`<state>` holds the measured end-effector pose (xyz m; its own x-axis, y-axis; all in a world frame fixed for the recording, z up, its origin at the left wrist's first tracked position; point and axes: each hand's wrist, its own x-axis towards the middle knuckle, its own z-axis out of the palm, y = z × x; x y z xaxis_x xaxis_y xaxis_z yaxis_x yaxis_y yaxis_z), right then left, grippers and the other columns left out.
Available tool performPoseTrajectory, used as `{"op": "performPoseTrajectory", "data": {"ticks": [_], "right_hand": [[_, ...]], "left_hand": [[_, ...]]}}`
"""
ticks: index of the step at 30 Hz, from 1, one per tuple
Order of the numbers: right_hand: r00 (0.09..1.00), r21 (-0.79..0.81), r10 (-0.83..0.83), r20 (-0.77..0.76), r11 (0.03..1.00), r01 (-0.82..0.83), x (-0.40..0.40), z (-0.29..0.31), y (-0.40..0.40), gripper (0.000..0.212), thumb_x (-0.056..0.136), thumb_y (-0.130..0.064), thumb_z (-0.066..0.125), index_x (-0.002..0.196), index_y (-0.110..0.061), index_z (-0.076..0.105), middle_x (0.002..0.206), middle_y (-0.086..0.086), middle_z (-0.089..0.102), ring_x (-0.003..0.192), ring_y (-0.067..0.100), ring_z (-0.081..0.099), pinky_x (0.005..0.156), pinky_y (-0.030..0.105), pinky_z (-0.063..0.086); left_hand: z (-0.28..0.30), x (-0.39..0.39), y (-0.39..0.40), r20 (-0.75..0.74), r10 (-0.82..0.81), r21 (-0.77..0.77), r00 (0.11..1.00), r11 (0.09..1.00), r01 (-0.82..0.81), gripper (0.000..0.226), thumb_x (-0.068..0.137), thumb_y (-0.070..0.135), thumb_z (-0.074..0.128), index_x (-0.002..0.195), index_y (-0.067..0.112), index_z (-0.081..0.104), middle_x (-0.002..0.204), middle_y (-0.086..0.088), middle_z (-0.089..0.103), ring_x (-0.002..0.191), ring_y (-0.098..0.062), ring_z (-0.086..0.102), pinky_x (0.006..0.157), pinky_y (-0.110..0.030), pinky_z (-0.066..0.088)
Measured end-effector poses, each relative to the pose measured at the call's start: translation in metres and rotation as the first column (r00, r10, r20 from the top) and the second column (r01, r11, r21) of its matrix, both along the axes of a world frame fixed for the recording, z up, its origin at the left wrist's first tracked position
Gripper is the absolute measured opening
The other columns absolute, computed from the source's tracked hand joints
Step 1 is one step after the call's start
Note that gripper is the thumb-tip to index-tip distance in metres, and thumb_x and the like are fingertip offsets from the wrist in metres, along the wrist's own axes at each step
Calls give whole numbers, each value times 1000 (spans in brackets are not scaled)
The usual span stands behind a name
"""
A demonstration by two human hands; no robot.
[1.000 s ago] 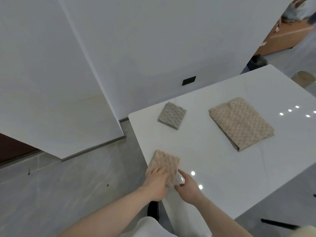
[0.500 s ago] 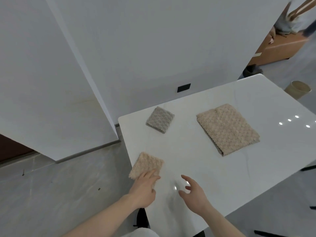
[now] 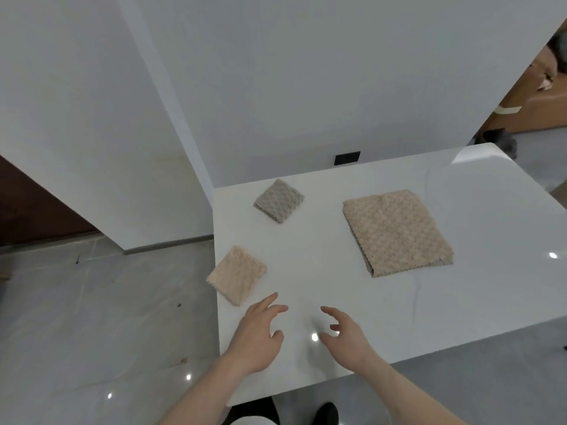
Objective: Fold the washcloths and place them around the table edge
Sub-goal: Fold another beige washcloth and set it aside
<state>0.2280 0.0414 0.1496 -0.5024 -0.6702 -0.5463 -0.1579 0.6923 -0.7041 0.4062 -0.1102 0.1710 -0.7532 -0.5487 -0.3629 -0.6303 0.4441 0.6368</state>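
Observation:
A small folded peach washcloth (image 3: 237, 274) lies at the left edge of the white table (image 3: 429, 305), one corner hanging slightly over it. A small folded grey washcloth (image 3: 279, 200) sits near the far left corner. A larger beige washcloth (image 3: 397, 232) lies in a wide flat fold toward the middle right. My left hand (image 3: 257, 335) hovers just right of and below the peach cloth, fingers relaxed, holding nothing. My right hand (image 3: 345, 335) hovers beside it over bare tabletop, fingers loosely spread and empty.
White wall panels stand behind and left of the table, with a black socket plate (image 3: 347, 157) low on the wall. Grey tiled floor (image 3: 92, 317) lies to the left. Brown furniture (image 3: 540, 99) stands at the far right.
My left hand has lifted off the peach washcloth and drawn back to the right; my right hand has also pulled away. The peach cloth now lies alone at the table's left edge.

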Motion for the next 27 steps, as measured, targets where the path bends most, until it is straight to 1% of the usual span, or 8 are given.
{"op": "performPoseTrajectory", "data": {"ticks": [4, 7, 9, 12, 16, 20, 24, 27], "right_hand": [[1000, -59, 19, -5, 998, -20, 0, 11, -9, 57, 90, -22, 63, 143, -35, 46, 142, -17, 45, 116, 7, 53, 85, 17, 46], [999, -87, -8, -34, 996, 5, 1, 17, -12, 54, 90, -23, 64, 140, -37, 48, 141, -20, 45, 116, 5, 55, 90, 21, 48], [999, -102, 5, -52, 995, -11, -1, 20, -9, 53, 90, -24, 64, 140, -37, 49, 139, -22, 45, 116, 3, 54, 93, 24, 51], [997, -88, 1, -80, 996, -8, -14, 24, -1, 52, 90, -26, 65, 138, -39, 49, 139, -21, 45, 117, 2, 54, 95, 24, 49], [994, -93, -41, -104, 995, 31, -34, 28, 11, 49, 90, -27, 65, 136, -40, 51, 138, -21, 46, 116, 1, 53, 95, 26, 52], [993, -84, -39, -109, 996, 29, -57, 31, 19, 48, 92, -28, 64, 136, -39, 51, 137, -21, 46, 116, 2, 53, 95, 25, 51], [993, -84, -5, -118, 996, -4, -91, 31, 30, 47, 93, -26, 63, 136, -38, 50, 137, -19, 46, 116, 2, 53, 97, 25, 50], [995, -83, 20, -99, 996, -29, -126, 26, 43, 47, 94, -25, 62, 137, -37, 50, 137, -19, 46, 118, 3, 53, 94, 23, 49]], "left_hand": [[6, 16, -3, 45, 23, -37, 999, 999, -21, 51, 96, 25, 52, 145, 39, 45, 163, 24, 15, 150, -6, 14, 122, -26, 17], [5, 26, -21, 78, 16, -70, 997, 998, -11, 51, 96, 25, 53, 145, 39, 46, 164, 20, 17, 151, -9, 16, 122, -29, 18], [1, 26, -34, 92, 10, -80, 996, 997, -3, 50, 96, 25, 54, 145, 37, 47, 165, 18, 18, 151, -11, 17, 123, -30, 19], [-6, 17, -42, 116, -5, -89, 993, 996, 16, 51, 96, 25, 56, 144, 36, 47, 165, 15, 20, 152, -11, 19, 122, -31, 21], [-6, -5, -30, 63, -18, -55, 998, 998, 21, 51, 97, 26, 55, 145, 37, 46, 165, 18, 18, 151, -10, 18, 122, -29, 21], [-2, -39, -11, 53, -60, -33, 997, 998, 62, 51, 97, 29, 53, 147, 37, 44, 165, 20, 15, 150, -9, 17, 122, -29, 20], [1, -74, 6, 37, -41, -36, 998, 998, 42, 51, 96, 30, 53, 145, 39, 45, 165, 21, 16, 149, -8, 20, 121, -32, 23], [-1, -102, 25, 35, 4, -46, 999, 999, -3, 51, 95, 29, 54, 145, 38, 46, 165, 20, 18, 148, -10, 23, 121, -33, 25]]}}
